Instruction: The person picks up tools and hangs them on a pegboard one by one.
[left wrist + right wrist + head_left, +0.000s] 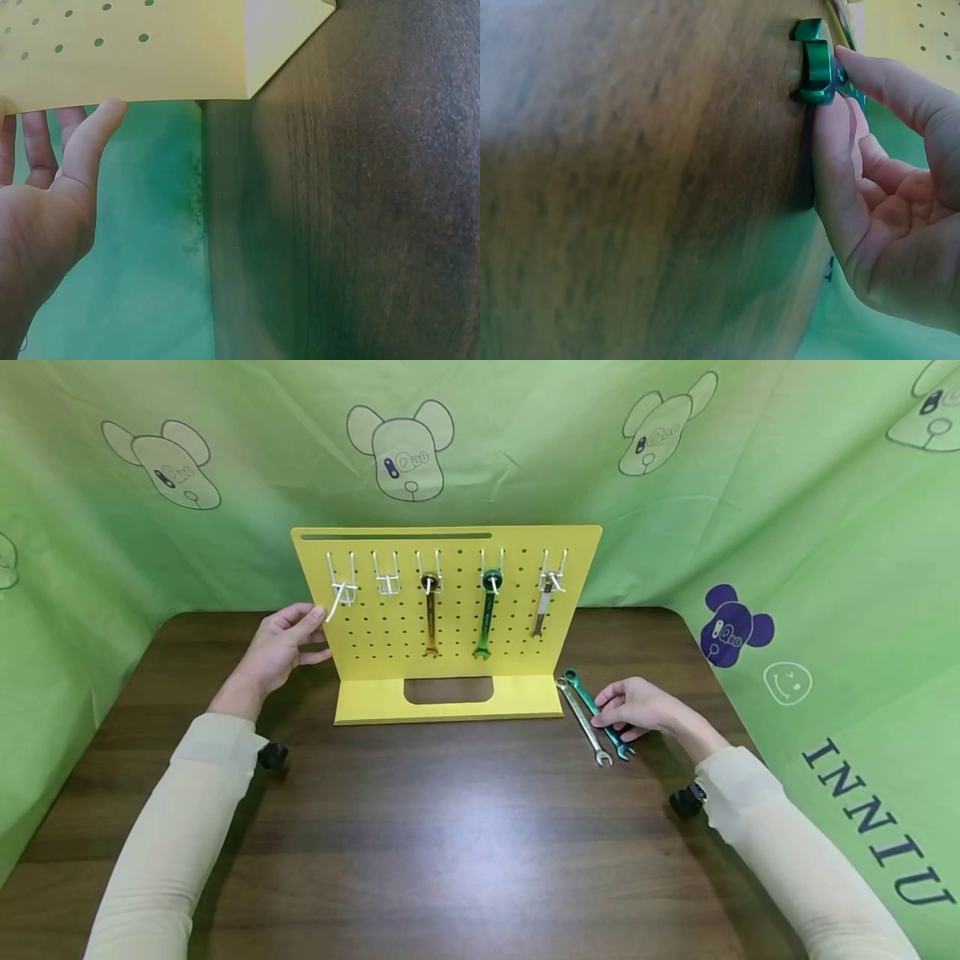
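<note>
My left hand holds the left edge of a yellow pegboard, its thumb at the edge and the other fingers partly behind. At the right, my right hand pinches a teal-green combination wrench between thumb and fingers. In the right wrist view the wrench's open end shows close to the tabletop. Beside it lies a silver combination wrench. On the board's hooks hang a bronze wrench, a green wrench and a silver-grey wrench.
Two white wire hooks at the board's left, the outer hook and its neighbour, carry no wrench. The board stands on the brown wooden table. A green printed cloth hangs behind and at both sides.
</note>
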Available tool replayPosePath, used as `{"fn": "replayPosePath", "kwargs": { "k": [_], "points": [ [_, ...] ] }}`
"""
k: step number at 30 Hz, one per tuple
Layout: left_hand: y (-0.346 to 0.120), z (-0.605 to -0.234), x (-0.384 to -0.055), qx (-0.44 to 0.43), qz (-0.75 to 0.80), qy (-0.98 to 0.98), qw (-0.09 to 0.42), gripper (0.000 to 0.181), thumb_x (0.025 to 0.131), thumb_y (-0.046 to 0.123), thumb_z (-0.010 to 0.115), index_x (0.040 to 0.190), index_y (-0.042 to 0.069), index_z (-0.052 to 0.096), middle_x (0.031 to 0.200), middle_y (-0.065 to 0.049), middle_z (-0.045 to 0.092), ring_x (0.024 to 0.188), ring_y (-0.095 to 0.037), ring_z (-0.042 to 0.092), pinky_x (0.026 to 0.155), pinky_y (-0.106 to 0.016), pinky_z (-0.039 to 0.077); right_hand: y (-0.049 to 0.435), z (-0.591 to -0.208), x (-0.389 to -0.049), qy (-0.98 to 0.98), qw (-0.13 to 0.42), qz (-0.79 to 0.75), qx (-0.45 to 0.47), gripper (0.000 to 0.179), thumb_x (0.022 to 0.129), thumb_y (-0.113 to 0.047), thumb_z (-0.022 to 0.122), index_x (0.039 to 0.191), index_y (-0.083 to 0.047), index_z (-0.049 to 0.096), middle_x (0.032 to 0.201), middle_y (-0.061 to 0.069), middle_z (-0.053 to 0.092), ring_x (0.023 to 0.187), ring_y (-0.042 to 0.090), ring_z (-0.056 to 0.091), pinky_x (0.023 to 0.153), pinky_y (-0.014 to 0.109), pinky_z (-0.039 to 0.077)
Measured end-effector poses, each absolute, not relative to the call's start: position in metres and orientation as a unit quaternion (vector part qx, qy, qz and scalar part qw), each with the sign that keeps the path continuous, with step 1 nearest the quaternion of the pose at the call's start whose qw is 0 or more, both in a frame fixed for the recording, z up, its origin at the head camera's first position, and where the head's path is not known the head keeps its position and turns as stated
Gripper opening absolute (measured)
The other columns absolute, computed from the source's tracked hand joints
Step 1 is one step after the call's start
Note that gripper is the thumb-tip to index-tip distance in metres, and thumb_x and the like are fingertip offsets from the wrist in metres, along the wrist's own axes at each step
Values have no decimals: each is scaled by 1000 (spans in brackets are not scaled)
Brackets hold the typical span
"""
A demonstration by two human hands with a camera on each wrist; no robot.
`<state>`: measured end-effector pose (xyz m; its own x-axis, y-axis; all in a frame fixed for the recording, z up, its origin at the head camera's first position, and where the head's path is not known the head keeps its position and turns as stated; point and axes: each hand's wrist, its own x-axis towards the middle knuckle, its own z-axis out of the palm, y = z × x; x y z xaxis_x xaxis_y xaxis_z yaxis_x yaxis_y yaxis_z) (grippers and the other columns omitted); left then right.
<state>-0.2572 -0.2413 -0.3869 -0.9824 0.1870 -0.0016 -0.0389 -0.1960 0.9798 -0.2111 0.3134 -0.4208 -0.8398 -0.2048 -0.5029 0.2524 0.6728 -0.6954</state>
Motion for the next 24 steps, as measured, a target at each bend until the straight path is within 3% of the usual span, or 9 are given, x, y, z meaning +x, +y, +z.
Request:
{"fn": "replayPosePath", "kwargs": {
  "k": [9,13,18,24],
  "points": [
    [-241,-386,-256,63,774,625,79,11,101,22,65,99,15,73,99,0,71,87,-15,68,80,-38,63,318,-413,-210,869,297,-395,-37,39,88,-10,78,116,5,54,92,6,58,77,14,57,55,31,58],
    [-240,-387,-256,63,774,625,79,11,101,22,65,98,15,73,99,0,71,87,-15,69,80,-37,63,323,-405,-211,858,320,-401,-37,38,91,-11,76,117,5,53,92,10,63,76,17,63,53,29,56],
    [-240,-387,-255,63,774,625,80,11,101,21,65,100,14,73,100,0,70,87,-14,68,80,-37,63,326,-387,-212,836,358,-414,-26,40,95,-8,71,125,7,50,94,14,64,78,25,65,58,32,59],
    [-241,-385,-255,63,771,629,74,11,101,23,66,100,14,73,100,-1,70,87,-15,69,80,-37,63,319,-367,-214,818,389,-421,-53,45,96,-1,68,135,12,50,97,15,61,81,23,63,64,35,62]
  ]
}}
